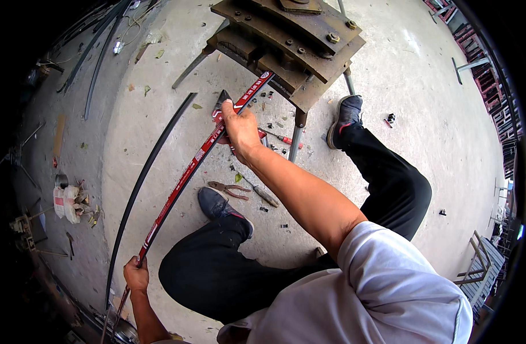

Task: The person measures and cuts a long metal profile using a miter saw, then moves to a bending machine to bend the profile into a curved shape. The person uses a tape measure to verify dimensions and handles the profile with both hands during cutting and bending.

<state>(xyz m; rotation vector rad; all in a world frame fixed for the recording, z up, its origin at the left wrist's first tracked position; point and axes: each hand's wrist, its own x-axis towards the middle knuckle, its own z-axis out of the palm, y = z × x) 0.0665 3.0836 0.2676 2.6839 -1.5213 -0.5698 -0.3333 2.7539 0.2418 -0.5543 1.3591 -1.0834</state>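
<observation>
A long, slightly curved profile strip (185, 175) with red printed film and black edges slants across the view. Its far end meets the edge of a brown metal press-like die (309, 66) on legs; whether it sits in a slot, I cannot tell. My right hand (240, 129) is closed round the strip near that end, thumb on top. My left hand (137, 274) grips it close to the lower end. Beneath my right hand shows a dark pointed piece (223, 98) with red film, partly hidden by the hand.
A bare black curved strip (141, 186) lies left of the held one. Pliers (228, 189), a screwdriver (264, 194) and a red-handled tool (286, 138) lie on the concrete floor near my shoes. More long dark strips (99, 63) lie far left; metal frames (480, 63) line the right.
</observation>
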